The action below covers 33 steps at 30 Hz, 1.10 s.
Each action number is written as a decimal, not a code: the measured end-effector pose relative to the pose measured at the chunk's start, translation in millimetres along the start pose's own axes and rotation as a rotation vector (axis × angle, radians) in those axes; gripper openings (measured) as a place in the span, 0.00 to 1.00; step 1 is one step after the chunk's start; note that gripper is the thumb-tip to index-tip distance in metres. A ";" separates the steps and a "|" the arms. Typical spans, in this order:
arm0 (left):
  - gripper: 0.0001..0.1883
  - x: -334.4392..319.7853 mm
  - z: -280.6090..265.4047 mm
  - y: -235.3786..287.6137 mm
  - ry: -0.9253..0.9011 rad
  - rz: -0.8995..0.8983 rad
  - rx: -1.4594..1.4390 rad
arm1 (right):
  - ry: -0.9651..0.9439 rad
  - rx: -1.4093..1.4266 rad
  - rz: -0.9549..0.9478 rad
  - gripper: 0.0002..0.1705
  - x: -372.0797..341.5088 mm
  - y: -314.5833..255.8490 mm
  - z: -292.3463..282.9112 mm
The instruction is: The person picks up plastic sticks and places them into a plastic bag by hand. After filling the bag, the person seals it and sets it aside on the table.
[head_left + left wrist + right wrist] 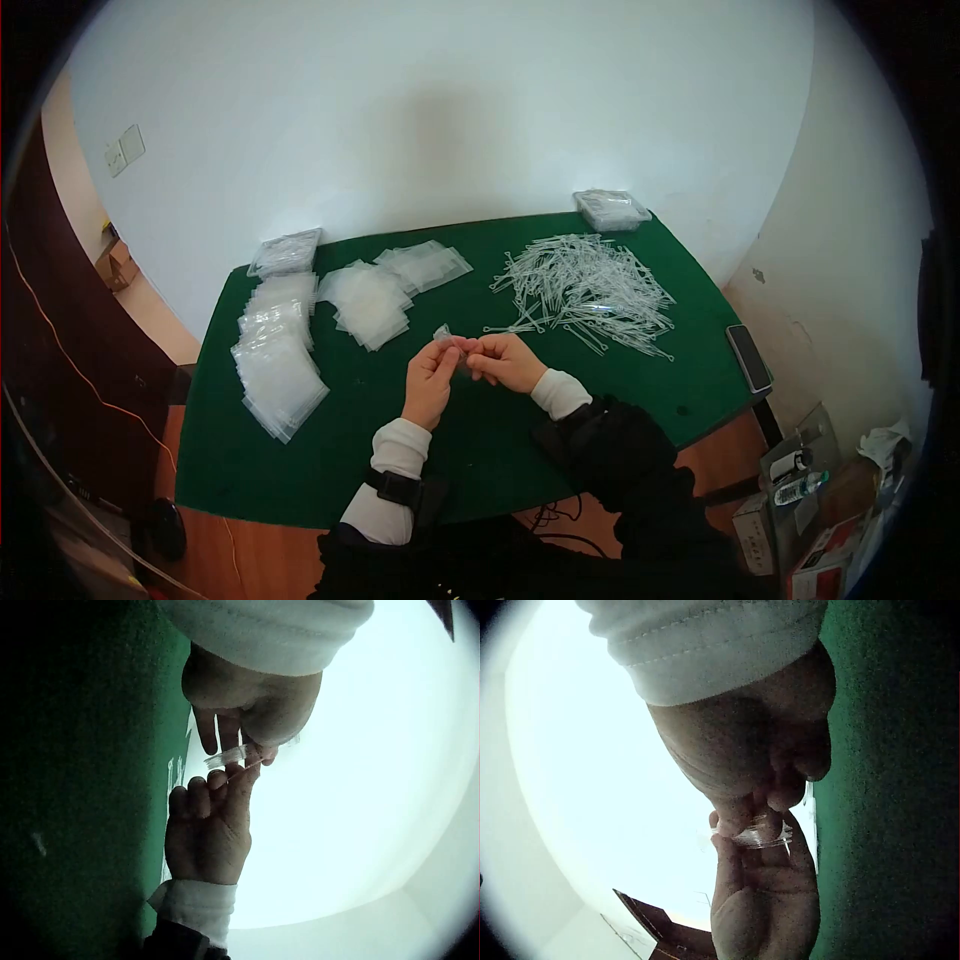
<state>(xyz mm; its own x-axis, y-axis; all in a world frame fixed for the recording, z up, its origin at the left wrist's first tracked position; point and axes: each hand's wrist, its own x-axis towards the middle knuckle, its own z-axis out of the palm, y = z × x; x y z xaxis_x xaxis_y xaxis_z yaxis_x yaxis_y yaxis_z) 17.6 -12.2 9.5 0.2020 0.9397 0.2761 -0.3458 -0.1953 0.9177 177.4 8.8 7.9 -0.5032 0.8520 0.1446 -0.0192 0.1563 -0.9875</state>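
Both hands meet above the front middle of the table. My left hand [431,372] pinches a small clear plastic bundle [443,331] between thumb and fingers. From the other side, my right hand [510,360] pinches the same piece, and the fingertips of the two hands come together. In the left wrist view the bundle [226,757] shows fine parallel lines like thin sticks side by side. The right wrist view shows the bundle [763,834] crossing between the fingers, partly hidden by them; I cannot tell whether it is sticks or folded film.
A loose pile of clear plastic sticks with ring ends [590,285] lies to the right. Flat clear bags [280,375] fan out at left, with more bags [370,305] behind the hands. Wrapped packs stand at the back corners [612,210]. A phone [748,358] lies at the right edge.
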 end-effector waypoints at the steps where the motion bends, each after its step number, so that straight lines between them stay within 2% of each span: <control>1: 0.10 -0.4 0.2 0.5 0.001 -0.001 0.001 | 0.009 -0.011 0.008 0.06 0.0 -0.5 0.0; 5: 0.10 -0.9 1.8 -0.1 -0.003 -0.002 0.007 | 0.051 0.016 0.023 0.06 -1.5 -6.9 3.6; 18: 0.09 -0.6 -1.6 -5.3 -0.009 0.021 0.081 | 0.008 0.041 0.034 0.05 -1.5 -4.9 1.4; 21: 0.10 0.4 -5.1 -10.7 -0.011 0.049 0.156 | 0.040 -0.210 -0.076 0.05 1.0 7.2 -1.8; 22: 0.10 1.3 -7.2 -13.9 -0.008 0.072 0.216 | 0.036 -0.208 -0.074 0.05 0.8 10.8 -3.8; 24: 0.10 -0.6 -6.2 -10.0 0.007 0.091 0.276 | 0.128 -0.183 -0.115 0.06 -0.1 5.8 -4.8; 25: 0.10 -1.3 -5.4 -8.2 -0.019 0.041 0.274 | 0.173 -0.171 -0.136 0.07 -0.2 3.8 -4.2; 27: 0.10 -2.9 -0.7 -2.2 -0.073 -0.057 0.269 | 0.169 -0.085 -0.119 0.07 -0.8 0.9 -2.1; 29: 0.10 -4.6 1.5 -2.1 -0.103 -0.071 0.260 | 0.178 0.084 -0.092 0.07 -0.7 -1.3 -2.0; 33: 0.10 -4.7 1.9 -3.4 -0.194 -0.103 0.236 | 0.160 0.195 -0.084 0.07 -0.5 0.5 -3.2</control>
<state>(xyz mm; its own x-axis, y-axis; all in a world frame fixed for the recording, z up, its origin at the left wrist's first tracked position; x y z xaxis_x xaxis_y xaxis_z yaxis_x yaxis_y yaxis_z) 19.5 -16.5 5.6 0.4042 0.8911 0.2064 -0.0966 -0.1828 0.9784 180.4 10.1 7.5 -0.3501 0.9107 0.2192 -0.2287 0.1438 -0.9628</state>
